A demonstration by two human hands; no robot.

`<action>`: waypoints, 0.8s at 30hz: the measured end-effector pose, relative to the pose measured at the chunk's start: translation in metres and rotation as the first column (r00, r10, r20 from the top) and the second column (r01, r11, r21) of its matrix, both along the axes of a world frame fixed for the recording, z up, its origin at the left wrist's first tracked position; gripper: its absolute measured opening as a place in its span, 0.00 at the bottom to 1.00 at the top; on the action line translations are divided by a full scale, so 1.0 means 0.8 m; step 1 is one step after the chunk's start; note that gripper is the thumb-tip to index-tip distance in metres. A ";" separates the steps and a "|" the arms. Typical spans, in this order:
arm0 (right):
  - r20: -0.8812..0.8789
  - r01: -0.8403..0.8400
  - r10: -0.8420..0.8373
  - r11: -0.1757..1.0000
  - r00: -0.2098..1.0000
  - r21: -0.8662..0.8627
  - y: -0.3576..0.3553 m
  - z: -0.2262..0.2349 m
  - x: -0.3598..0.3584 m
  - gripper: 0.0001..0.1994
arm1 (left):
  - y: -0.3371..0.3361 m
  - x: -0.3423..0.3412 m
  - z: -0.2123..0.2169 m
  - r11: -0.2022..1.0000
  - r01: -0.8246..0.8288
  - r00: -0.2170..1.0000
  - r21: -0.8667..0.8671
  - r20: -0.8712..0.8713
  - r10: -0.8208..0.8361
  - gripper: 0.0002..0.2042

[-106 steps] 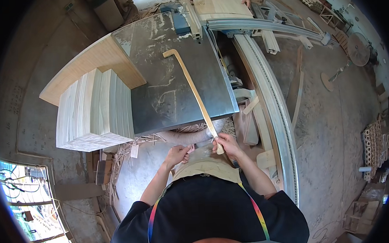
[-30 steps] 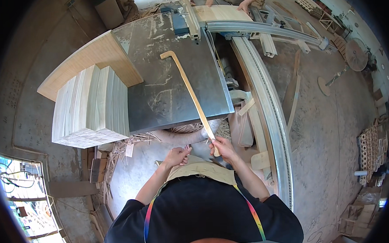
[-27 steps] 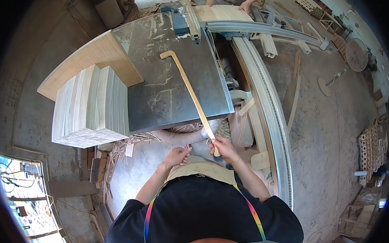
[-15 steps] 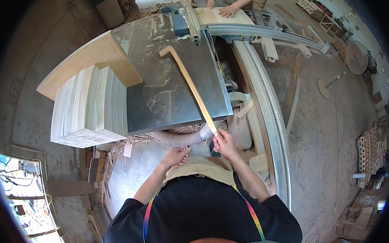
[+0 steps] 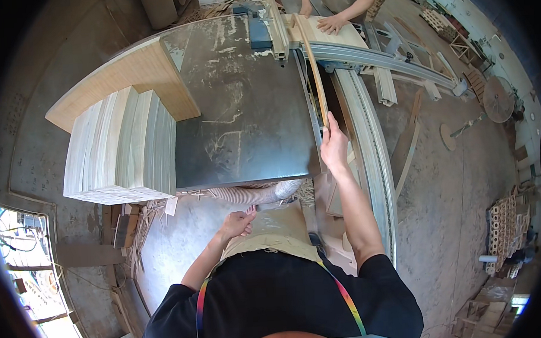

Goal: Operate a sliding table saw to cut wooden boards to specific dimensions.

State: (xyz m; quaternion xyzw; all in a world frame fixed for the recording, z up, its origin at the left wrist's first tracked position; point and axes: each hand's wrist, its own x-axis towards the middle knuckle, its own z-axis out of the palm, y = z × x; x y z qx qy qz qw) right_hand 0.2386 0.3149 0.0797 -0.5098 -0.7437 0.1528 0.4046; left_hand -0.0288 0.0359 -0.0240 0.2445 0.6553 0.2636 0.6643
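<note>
Your right hand [image 5: 333, 147] grips the strip [image 5: 315, 76], which runs away toward frame top; your left hand [image 5: 236, 223] hangs loosely curled, empty, lower centre.

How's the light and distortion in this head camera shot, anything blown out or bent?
Head view: daylight, fairly even. The window at lower left is blown out to near white. Fisheye bends the long rail and the saw table edges, with a black rim around the picture. The right hand on the wooden strip looks sharp.
</note>
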 end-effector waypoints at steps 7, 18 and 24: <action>0.165 0.029 -0.011 0.994 0.986 -0.109 0.110 -0.024 -0.046 0.24 | 0.018 -0.044 -0.004 0.999 -0.037 0.997 -0.029 -0.068 0.035 0.26; 0.177 -0.010 0.009 1.000 0.984 0.005 0.284 -0.032 -0.117 0.23 | 0.039 -0.103 0.000 0.996 -0.078 0.981 -0.033 -0.181 0.071 0.26; 0.182 0.033 -0.015 0.995 0.983 -0.096 0.193 -0.064 -0.102 0.24 | 0.044 -0.100 0.000 0.999 -0.005 0.985 -0.042 -0.172 -0.003 0.26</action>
